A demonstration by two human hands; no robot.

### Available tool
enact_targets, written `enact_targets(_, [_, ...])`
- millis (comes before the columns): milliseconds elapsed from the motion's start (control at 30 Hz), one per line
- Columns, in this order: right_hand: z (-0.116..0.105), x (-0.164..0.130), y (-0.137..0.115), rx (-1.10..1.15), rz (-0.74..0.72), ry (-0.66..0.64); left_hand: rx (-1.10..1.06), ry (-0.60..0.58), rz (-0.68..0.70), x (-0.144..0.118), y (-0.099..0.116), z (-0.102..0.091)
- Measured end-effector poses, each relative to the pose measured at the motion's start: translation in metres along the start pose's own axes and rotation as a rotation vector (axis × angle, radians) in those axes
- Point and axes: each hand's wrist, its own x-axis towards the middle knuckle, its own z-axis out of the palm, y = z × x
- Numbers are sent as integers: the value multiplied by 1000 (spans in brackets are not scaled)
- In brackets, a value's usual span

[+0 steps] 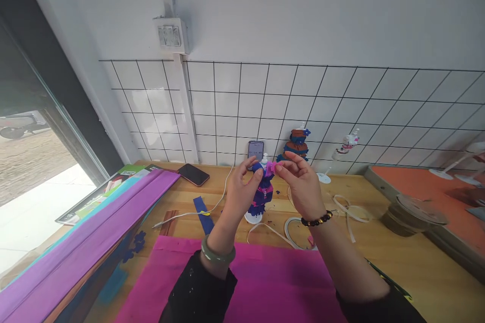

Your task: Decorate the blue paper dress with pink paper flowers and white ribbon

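Both hands are raised over the wooden table (382, 257). My left hand (242, 189) and my right hand (301, 186) pinch a small pink paper piece (270, 168) between their fingertips. Just behind it stands a small doll figure in a blue and purple paper dress (263, 197) on a white round base. My left fingers touch the doll's upper part. A green bangle sits on my left wrist, a dark bead bracelet on my right.
A magenta paper sheet (257, 282) lies before me. Purple and blue paper rolls (87, 252) lie at left. A phone (193, 174) lies flat; another (255, 150) leans on the tiled wall. Other dressed dolls (297, 145) stand behind. White strips (346, 207) and a tape roll (411, 214) at right.
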Motion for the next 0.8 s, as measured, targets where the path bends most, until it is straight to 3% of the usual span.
enact_targets(367, [-1,6,6,-61,-36,-61,7,-9,-15,11,-6,0])
enact_targets(800, [3,7,8,-70,-66,-34,-20,-8,-25,12,-7,1])
